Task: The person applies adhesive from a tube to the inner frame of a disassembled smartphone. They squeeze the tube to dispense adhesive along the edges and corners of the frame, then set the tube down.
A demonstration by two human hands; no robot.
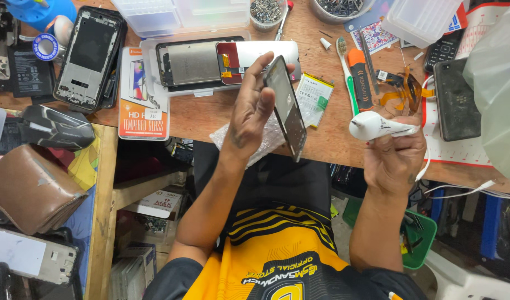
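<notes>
While the left hand (254,114) holds a bare phone frame (286,108) on its edge near the middle of the frame, the fingers closed around its long side, the right hand (393,153) is wrapped around a small white tool (377,126) with a pointed nose, at the right of centre. The frame is lifted above the wooden surface (210,119) and is already stripped. I judge that the disassembly is done and the cleaning or refitting remains. More opened phones lie at the upper left and upper centre, so much work seems unfinished.

At the top edge, a small round cup (265,12) contains tiny grey parts, maybe screws, and a round bowl (338,8) beside it holds dark small pieces. Two clear plastic boxes (180,14) stand at the upper centre and upper right; I cannot tell what is inside.
</notes>
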